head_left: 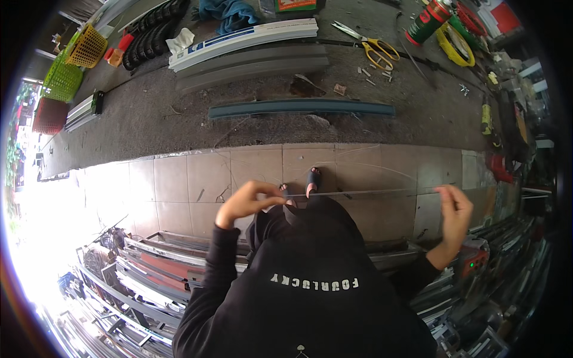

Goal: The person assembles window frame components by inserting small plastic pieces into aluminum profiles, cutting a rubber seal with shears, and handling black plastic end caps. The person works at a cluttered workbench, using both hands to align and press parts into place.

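Thumb and fingertips of the left hand (249, 200) pinch one end of a thin, translucent, straight strip (370, 192), while the right hand (453, 216), raised well apart from it, grips the other end between thumb and fingers. The strip runs nearly level between the two, in front of the worker's body and above the beige tiled floor (256, 168); from here, its material is impossible to tell.

The worker, in a black long-sleeved top (310, 316) with pale lettering, stands in dark open-toed sandals (314, 176) before a workbench covered in dark grey carpet (161, 134). Near its closest edge lies a long, narrow blue-grey profile (301, 109). Beyond it rest flat dark grey strips (256, 67), a bundle of long white profiles (250, 40) and yellow-handled metal scissors (379, 52), with small pale offcuts (370, 76) scattered just beside the handles.

Farther back lie a crumpled blue cloth (230, 15) and a green-and-red can (428, 22). Plastic baskets in yellow (88, 46), green (62, 79) and dull red (50, 116) line the left end. Behind the worker, metal racks (140, 283) hold long lengths of stock.
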### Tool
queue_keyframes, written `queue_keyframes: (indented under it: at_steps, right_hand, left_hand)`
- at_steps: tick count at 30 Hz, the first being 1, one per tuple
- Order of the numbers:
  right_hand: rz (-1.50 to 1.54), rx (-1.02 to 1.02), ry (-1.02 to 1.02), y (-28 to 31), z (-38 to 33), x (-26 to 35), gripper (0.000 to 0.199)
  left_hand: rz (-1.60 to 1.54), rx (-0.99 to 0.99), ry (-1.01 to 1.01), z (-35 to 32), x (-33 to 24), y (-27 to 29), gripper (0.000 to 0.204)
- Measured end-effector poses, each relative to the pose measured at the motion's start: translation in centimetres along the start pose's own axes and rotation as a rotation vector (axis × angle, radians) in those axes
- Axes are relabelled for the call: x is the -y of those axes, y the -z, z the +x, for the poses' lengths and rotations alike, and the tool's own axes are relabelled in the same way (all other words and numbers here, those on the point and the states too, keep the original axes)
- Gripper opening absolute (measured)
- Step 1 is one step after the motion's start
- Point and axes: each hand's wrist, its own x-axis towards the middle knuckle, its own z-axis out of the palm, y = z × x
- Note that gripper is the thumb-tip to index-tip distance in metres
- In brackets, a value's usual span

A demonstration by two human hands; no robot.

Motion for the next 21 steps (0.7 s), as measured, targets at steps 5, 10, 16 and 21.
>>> queue_keyframes:
  at_steps: [5, 10, 16, 21]
  right_hand:
    - [-0.579, -0.426, -0.088, 3.9, 1.4, -3.5, 0.032]
    - [-0.099, 0.166, 0.253, -8.6, -0.2, 1.5, 0.037]
    - [0.435, 0.719, -0.086, -14.1, -1.9, 7.4, 0.02]
    - [0.379, 0.851, 0.377, -12.5, -1.6, 7.5, 0.013]
  left_hand:
    - [0.08, -0.144, 0.226, -1.0, 0.3, 3.0, 0.023]
    - [-0.059, 0.001, 0.033, 0.9, -6.5, -1.7, 0.016]
    - [-0.015, -0.113, -0.089, 1.6, -10.7, -2.7, 0.017]
    - [0.087, -0.081, -0.26, 1.4, -10.1, -2.2, 0.013]
